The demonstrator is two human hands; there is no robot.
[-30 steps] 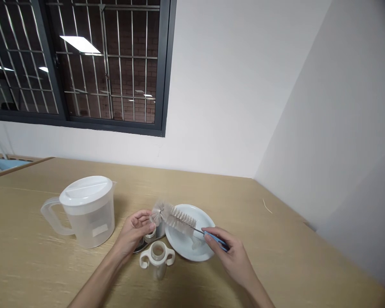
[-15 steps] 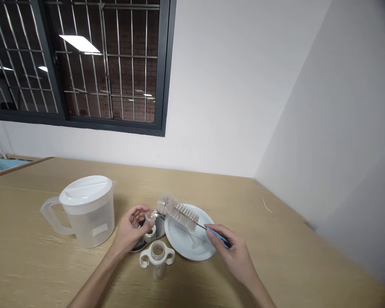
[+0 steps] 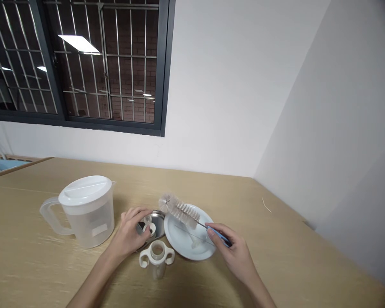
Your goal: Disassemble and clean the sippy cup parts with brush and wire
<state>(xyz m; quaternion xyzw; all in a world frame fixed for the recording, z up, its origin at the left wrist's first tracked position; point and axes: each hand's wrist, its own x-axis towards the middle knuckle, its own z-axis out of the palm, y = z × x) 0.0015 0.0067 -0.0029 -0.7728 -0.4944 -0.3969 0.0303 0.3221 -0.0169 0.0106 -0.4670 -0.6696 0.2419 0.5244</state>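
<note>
A: What does the right hand [image 3: 232,250] hold?

B: Its fingers are closed on the blue handle of a brush with pale, translucent bristles [image 3: 184,214]. The brush tilts, its bristly head raised and pointing left, over the round, pale bluish-white plate [image 3: 176,240].

A: And the left hand [image 3: 131,233]?

B: It is over the shiny metal tray [image 3: 159,220], fingers curved and thumb apart, around a small clear piece [image 3: 147,219] and a white ring-shaped part [image 3: 152,228]. I can't tell whether they grip either one.

A: What stands nearest us?

B: A clear bottle with a white two-handled collar [image 3: 157,259], upright and open-topped on the light wood-toned surface [image 3: 276,256], just in front of the tray.

A: Anything in the plate?

B: A small translucent item [image 3: 195,243], too faint to name.

A: Further left?

B: A translucent plastic pitcher with a white lid [image 3: 91,216].
</note>
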